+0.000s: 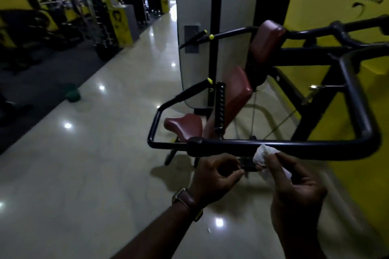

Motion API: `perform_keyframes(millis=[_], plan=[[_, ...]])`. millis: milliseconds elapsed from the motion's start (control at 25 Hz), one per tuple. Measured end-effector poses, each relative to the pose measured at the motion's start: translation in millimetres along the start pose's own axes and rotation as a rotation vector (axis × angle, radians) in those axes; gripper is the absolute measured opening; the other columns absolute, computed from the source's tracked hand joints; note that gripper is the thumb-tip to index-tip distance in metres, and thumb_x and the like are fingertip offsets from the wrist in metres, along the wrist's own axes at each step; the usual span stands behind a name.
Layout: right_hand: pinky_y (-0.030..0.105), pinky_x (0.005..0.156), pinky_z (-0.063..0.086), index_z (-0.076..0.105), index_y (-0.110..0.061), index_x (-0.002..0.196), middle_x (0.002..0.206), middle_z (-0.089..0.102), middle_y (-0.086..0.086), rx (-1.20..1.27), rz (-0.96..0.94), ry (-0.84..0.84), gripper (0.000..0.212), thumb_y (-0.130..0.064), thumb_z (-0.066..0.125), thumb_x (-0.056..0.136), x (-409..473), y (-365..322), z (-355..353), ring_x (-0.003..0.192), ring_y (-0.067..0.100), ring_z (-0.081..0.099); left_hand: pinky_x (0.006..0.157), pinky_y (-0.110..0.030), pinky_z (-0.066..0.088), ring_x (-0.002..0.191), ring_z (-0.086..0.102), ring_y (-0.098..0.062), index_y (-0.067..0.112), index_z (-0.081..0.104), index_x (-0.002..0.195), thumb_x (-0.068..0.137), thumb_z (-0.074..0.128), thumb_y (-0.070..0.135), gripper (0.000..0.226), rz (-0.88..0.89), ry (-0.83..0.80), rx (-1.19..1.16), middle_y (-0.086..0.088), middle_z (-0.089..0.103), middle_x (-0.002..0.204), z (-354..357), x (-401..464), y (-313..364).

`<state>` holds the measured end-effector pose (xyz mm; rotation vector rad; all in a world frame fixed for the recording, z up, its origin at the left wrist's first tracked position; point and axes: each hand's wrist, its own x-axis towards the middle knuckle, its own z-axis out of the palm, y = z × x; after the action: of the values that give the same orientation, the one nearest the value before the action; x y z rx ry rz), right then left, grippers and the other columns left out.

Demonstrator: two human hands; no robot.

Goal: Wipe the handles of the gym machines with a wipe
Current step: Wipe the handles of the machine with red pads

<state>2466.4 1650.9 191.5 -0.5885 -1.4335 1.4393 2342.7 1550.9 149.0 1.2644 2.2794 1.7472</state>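
With the right hand (294,176) pinching the wipe (264,156) and the left hand (216,174) loosely curled and empty, press the wipe up onto the handle (231,147) at 12 o'clock, wrapping fully around.

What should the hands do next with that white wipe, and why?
Probably lift the crumpled white wipe a little and press it onto the black horizontal handle bar. The right hand pinches the wipe just under the bar, seemingly not yet wrapped around it; the left hand hovers nearby, holding nothing clear.
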Motion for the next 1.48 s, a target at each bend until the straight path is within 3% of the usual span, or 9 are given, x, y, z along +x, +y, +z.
perform_keyframes(millis=[400,480,600,720,800,1000,1200,1320,1480], plan=[[0.048,0.096,0.052,0.073,-0.021,0.104,0.103,0.073,0.001,0.129,0.333,-0.045,0.018,-0.018,0.064,0.088,69.6,40.2,115.1,0.101,0.018,0.068,0.068,-0.014,0.051,0.073,0.067,0.000,0.017,0.072,0.087,0.078,0.080,0.021,0.013,-0.008,0.150,0.143,0.013,0.070,0.079,-63.8,53.8,-42.5],[0.040,0.096,0.052,0.069,-0.015,0.113,0.109,0.070,-0.003,-0.043,0.208,-0.073,0.024,-0.009,0.060,0.091,85.5,53.4,116.8,0.104,0.011,0.066,0.068,-0.017,0.053,0.074,0.067,-0.001,0.018,0.072,0.089,0.077,0.080,0.022,0.015,0.005,0.111,0.149,0.012,0.071,0.081,-53.7,68.7,-47.4],[0.022,0.083,0.052,0.074,-0.012,0.093,0.097,0.067,-0.001,-0.444,-0.199,-0.325,0.023,0.004,0.064,0.081,98.8,71.7,124.8,0.092,0.002,0.061,0.071,-0.019,0.056,0.081,0.068,-0.003,0.018,0.069,0.100,0.076,0.079,0.024,0.027,-0.099,0.039,0.178,0.007,0.071,0.088,-42.8,96.3,-63.8],[0.025,0.072,0.045,0.076,-0.023,0.083,0.088,0.066,-0.008,-0.786,-0.449,-0.542,0.010,-0.015,0.074,0.078,99.4,91.3,134.3,0.086,0.009,0.054,0.071,-0.013,0.052,0.083,0.068,-0.007,0.016,0.069,0.105,0.071,0.077,0.013,0.035,-0.231,-0.078,0.172,0.005,0.071,0.090,-42.2,118.8,-77.6],[0.019,0.066,0.035,0.075,-0.030,0.080,0.087,0.057,-0.013,-0.879,-0.436,-0.547,0.003,-0.032,0.072,0.079,114.0,95.7,145.5,0.083,0.005,0.047,0.071,-0.017,0.053,0.082,0.069,-0.008,0.015,0.071,0.103,0.070,0.076,0.006,0.035,-0.265,-0.169,0.116,0.004,0.073,0.089,-46.1,129.9,-85.5],[0.026,0.056,0.044,0.071,-0.015,0.076,0.085,0.050,-0.002,-0.916,-0.325,-0.597,0.006,-0.020,0.070,0.079,135.5,88.1,153.6,0.070,0.011,0.051,0.079,-0.023,0.055,0.087,0.071,-0.008,0.010,0.070,0.106,0.070,0.080,0.003,0.038,-0.381,-0.355,-0.007,-0.001,0.075,0.095,-52.3,147.4,-97.6],[0.007,0.052,0.030,0.065,-0.022,0.072,0.075,0.059,-0.001,-0.909,-0.023,-0.450,0.017,-0.005,0.067,0.074,133.9,81.6,148.4,0.066,0.013,0.056,0.083,-0.037,0.059,0.090,0.072,-0.020,0.015,0.065,0.112,0.063,0.088,0.006,0.055,-0.531,-0.429,-0.197,-0.006,0.072,0.099,-56.4,156.3,-102.9],[0.021,0.053,0.043,0.059,-0.018,0.069,0.065,0.062,-0.002,-0.558,0.476,-0.311,0.020,-0.010,0.061,0.086,160.6,88.5,170.3,0.061,0.012,0.059,0.071,-0.026,0.059,0.074,0.068,-0.024,0.019,0.058,0.108,0.064,0.085,-0.002,0.056,-0.547,-0.364,-0.275,-0.013,0.065,0.097,-53.8,151.0,-95.8],[0.032,0.063,0.050,0.064,-0.008,0.083,0.081,0.070,0.012,-0.207,1.085,-0.375,0.026,-0.008,0.043,0.097,166.6,87.8,158.9,0.070,0.024,0.068,0.068,-0.015,0.055,0.078,0.069,-0.009,0.015,0.043,0.134,0.063,0.088,0.009,0.085,-0.551,-0.399,-0.205,-0.004,0.057,0.120,-52.6,151.9,-102.8]])
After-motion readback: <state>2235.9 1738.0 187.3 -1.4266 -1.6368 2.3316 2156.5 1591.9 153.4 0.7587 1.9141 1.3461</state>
